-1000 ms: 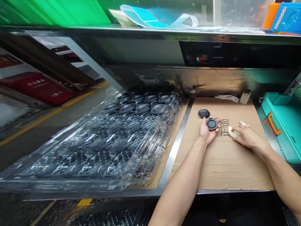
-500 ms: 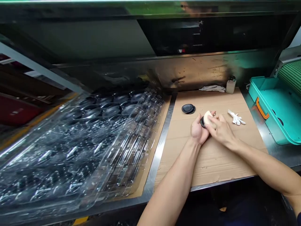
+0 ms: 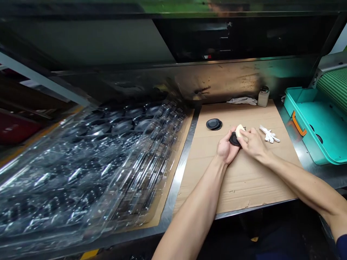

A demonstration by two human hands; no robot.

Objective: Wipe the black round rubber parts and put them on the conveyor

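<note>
My left hand (image 3: 227, 148) holds a round black disc (image 3: 234, 139) over the cardboard sheet (image 3: 211, 173). Pinched in my right hand (image 3: 253, 143) is a cream-coloured pad (image 3: 240, 130), which lies against the disc's upper right edge. Two more black discs (image 3: 214, 124) overlap on the cardboard, up and to the left of my hands. A white glove (image 3: 269, 134) lies just right of my right hand.
Clear plastic trays (image 3: 119, 173) with black round parts fill the left side. A teal bin (image 3: 311, 144) with an orange handle stands at the right. At the back are a small bottle (image 3: 263, 96) and another white glove (image 3: 242, 101).
The pad has shifted towards the upper edge of the disc, and more of the disc's black face shows. The whole view has shifted slightly.
</note>
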